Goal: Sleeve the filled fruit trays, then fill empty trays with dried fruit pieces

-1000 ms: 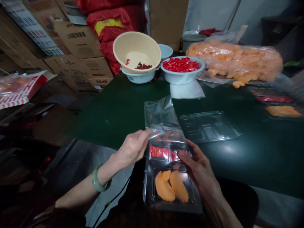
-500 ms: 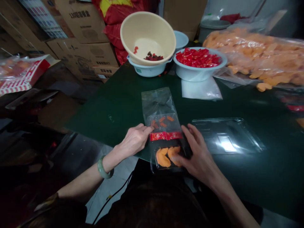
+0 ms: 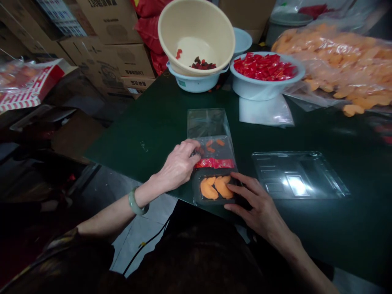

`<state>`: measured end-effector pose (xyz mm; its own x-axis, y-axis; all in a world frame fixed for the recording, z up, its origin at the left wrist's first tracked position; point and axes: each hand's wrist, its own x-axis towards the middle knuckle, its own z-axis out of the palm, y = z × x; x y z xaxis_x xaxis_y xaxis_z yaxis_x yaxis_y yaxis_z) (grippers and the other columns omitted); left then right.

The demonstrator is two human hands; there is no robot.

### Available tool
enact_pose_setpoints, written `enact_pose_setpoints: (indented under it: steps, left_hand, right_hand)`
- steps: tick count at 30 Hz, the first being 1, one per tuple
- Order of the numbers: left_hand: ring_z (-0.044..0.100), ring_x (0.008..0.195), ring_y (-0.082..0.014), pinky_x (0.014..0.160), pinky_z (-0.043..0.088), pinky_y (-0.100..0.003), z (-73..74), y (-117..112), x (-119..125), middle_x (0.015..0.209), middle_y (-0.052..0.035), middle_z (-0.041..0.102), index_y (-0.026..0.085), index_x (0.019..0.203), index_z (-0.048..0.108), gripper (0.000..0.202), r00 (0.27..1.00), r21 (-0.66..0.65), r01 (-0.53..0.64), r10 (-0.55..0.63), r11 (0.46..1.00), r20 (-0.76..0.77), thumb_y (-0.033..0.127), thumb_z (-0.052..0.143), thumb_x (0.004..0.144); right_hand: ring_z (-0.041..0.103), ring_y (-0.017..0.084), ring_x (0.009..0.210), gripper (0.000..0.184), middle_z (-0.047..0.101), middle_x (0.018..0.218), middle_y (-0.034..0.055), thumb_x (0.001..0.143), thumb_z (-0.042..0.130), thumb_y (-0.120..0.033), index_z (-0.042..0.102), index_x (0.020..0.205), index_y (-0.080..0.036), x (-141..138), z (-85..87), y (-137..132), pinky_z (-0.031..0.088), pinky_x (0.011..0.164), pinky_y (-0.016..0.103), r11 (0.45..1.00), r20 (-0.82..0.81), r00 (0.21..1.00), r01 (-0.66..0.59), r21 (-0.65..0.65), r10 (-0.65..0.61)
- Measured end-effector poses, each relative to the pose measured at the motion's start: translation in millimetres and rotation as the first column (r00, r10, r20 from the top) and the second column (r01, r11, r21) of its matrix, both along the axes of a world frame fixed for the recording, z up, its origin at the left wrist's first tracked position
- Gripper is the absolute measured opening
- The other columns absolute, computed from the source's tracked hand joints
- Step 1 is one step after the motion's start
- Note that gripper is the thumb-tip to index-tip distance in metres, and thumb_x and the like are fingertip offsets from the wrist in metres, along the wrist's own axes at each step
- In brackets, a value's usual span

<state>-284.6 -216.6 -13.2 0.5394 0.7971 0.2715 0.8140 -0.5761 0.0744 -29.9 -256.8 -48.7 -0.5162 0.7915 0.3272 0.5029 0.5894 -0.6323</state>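
Note:
A filled clear tray [image 3: 214, 179] lies flat on the green table [image 3: 159, 122], inside a clear plastic bag [image 3: 208, 122]. It holds orange slices near me, red sachets in the middle and small orange bits at the far end. My left hand [image 3: 180, 163] grips the bag's left edge beside the tray, fingers curled. My right hand [image 3: 254, 204] lies against the tray's near right corner with fingers stretched out. A green bangle [image 3: 134, 202] is on my left wrist.
An empty clear tray [image 3: 297, 175] lies to the right. Behind stand a beige bowl [image 3: 196, 32] with dark bits, a white bowl [image 3: 266, 77] of red sachets, a flat white bag [image 3: 265, 112] and a big bag of orange slices [image 3: 337, 65]. Cardboard boxes [image 3: 107, 24] stack at the left.
The tray in its bag came down from near my lap onto the table and slid further into the bag. My left hand moved forward along the bag's edge; my right hand shifted to the near corner.

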Motion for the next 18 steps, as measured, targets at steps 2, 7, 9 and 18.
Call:
enact_pose_setpoints:
  steps: [2,7,9,18]
  left_hand:
    - [0.049,0.105,-0.0242,0.082,0.043,-0.036,4.5,4.7,2.5,0.114,-0.0150,0.053,0.010,0.105,0.058,0.028,0.991,-0.087,0.123,-0.127,0.989,-0.040,0.009,0.036,0.087]
    - [0.053,0.092,-0.0218,0.079,0.045,-0.036,4.9,8.2,8.8,0.105,-0.0136,0.056,0.011,0.110,0.056,0.030,0.978,-0.152,0.162,-0.178,0.975,-0.106,0.010,0.035,0.088]
    - [0.053,0.093,-0.0223,0.078,0.046,-0.036,2.8,7.2,11.2,0.103,-0.0140,0.056,0.010,0.109,0.057,0.031,0.981,-0.133,0.153,-0.166,0.979,-0.096,0.012,0.032,0.090]
    - [0.043,0.119,-0.0374,0.095,0.041,-0.050,21.7,-4.6,10.3,0.129,-0.0238,0.045,0.006,0.133,0.034,0.104,0.959,-0.330,0.285,-0.265,0.900,0.105,0.077,0.055,0.059]
  right_hand:
    - [0.052,0.024,0.109,0.026,0.053,0.123,0.0083,0.078,0.066,-0.025,0.062,0.104,-0.023,-1.5,2.7,0.5,0.047,0.090,0.043,0.993,-0.082,0.994,0.066,-0.102,-0.075]
    - [0.056,0.011,0.058,0.045,0.060,0.101,0.0072,0.064,0.073,-0.030,0.057,0.104,-0.019,-9.2,17.0,11.4,0.047,0.046,0.026,0.664,-0.252,0.808,0.214,-0.716,-0.532]
    - [0.050,0.008,0.047,0.055,0.060,0.083,0.0021,0.056,0.077,-0.029,0.053,0.104,-0.017,-13.9,26.1,18.0,0.039,0.037,0.021,0.507,-0.298,0.722,0.085,-0.858,-0.625]
    - [0.049,0.007,0.043,0.039,0.059,0.053,0.0005,0.048,0.083,-0.019,0.061,0.079,-0.011,-38.5,56.6,32.9,0.038,0.039,0.017,0.283,-0.408,0.525,-0.304,-0.910,-0.747]
